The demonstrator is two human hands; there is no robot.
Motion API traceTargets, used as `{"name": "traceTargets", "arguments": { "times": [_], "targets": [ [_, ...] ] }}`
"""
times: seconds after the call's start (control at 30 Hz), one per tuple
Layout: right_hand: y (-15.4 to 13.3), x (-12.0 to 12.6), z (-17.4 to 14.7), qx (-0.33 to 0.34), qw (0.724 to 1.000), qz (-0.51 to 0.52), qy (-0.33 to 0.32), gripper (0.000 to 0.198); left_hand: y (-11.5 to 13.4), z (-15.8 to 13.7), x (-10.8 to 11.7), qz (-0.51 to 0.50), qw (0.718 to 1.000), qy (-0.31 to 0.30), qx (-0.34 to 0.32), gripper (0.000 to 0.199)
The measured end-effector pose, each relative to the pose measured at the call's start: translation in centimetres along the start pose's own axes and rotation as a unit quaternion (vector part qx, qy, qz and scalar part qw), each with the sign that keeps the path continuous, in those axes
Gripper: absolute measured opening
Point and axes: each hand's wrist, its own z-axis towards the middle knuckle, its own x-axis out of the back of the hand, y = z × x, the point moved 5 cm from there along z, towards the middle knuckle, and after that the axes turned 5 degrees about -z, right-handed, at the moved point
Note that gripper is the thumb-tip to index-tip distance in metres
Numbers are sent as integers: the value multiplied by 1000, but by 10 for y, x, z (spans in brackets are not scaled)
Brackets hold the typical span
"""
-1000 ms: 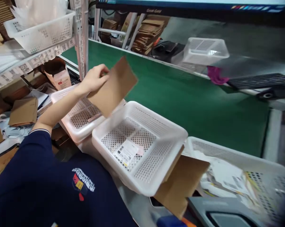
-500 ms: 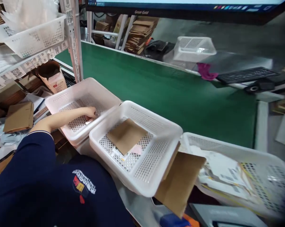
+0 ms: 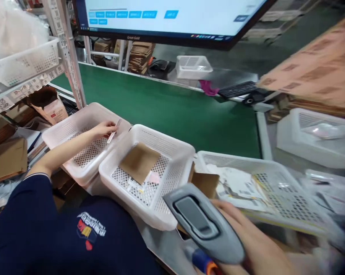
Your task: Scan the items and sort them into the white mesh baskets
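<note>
Over the left white plastic basket [image 3: 75, 118], my left hand [image 3: 105, 130] is closed on a small, thin white packet [image 3: 114, 131] with printing along it. My right hand [image 3: 247, 233], partly blurred, is wrapped round a grey handheld barcode scanner [image 3: 201, 221] at the lower right. The scanner is in front of the near right corner of the middle white basket [image 3: 172, 177]. Inside that middle basket lie a brown cardboard piece [image 3: 139, 162], a pink slip [image 3: 154, 177] and small white packets.
A third basket [image 3: 275, 168] on the right holds white paper packages. Beyond the baskets runs a green conveyor belt [image 3: 161, 103], with a monitor [image 3: 161, 23] above it. A shelf upright [image 3: 70, 57] stands at left; cardboard [image 3: 205, 183] is wedged between baskets.
My left hand has lifted the small packet up from the basket floor. My right hand has come into view holding the scanner. The whole view has turned toward the right.
</note>
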Motion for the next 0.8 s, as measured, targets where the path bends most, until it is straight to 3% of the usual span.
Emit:
{"name": "traceTargets", "arguments": {
  "times": [0.17, 0.37, 0.5, 0.6, 0.67, 0.8],
  "targets": [
    [-38, 2, 41, 25, 999, 2, 39, 52, 32, -20, -46, 10, 997, -61, -41, 23],
    [-31, -15, 53, -39, 996, -72, 30, 60, 29, -32, -96, -7, 982, -185, -26, 35],
    [-35, -8, 46, -49, 997, -47, 33, 44, 27, -39, -108, -21, 976, -216, -14, 43],
    [-47, -7, 44, -52, 999, -15, -5, 30, 29, -44, -110, -21, 976, -217, -18, 43],
    [-53, -9, 42, -53, 998, -13, -28, 35, 30, -46, -110, -19, 977, -213, -21, 43],
    [-60, -12, 33, -62, 998, -15, -23, 61, 28, -52, -111, 5, 979, -202, -35, 44]
  ]
}}
